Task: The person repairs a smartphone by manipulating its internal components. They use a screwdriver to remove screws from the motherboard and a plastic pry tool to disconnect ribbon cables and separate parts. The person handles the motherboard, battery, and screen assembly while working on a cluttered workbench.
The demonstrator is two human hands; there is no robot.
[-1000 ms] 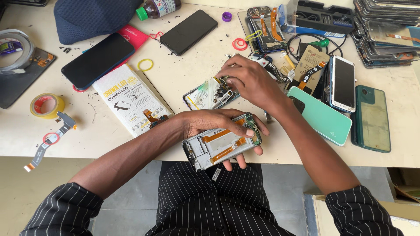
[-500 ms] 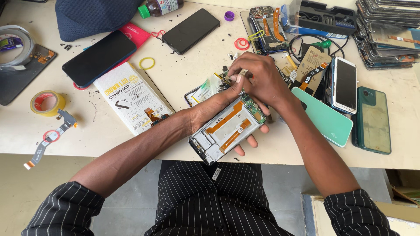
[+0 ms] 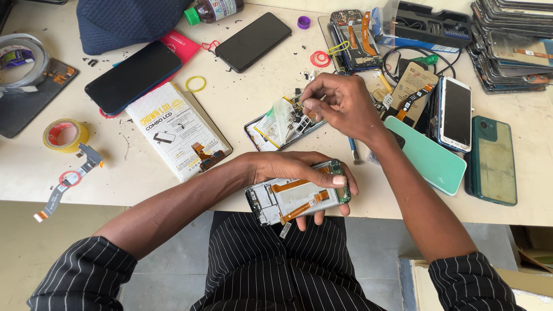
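My left hand grips an opened phone frame with orange flex cables, held at the table's front edge over my lap. My right hand hovers further back over a second opened phone that lies on the table with a peeled film on it. Its fingertips are pinched together on something very small, too small to identify. A blue-handled tool lies just under my right wrist.
A white boxed display pack lies to the left, with two dark phones behind it. A mint back cover, a white phone and a green phone sit right. Tape roll at left; stacked screens far right.
My left hand lowered the phone frame back to the table edge. My right hand moved off that frame and returned to the opened phone lying on the table.
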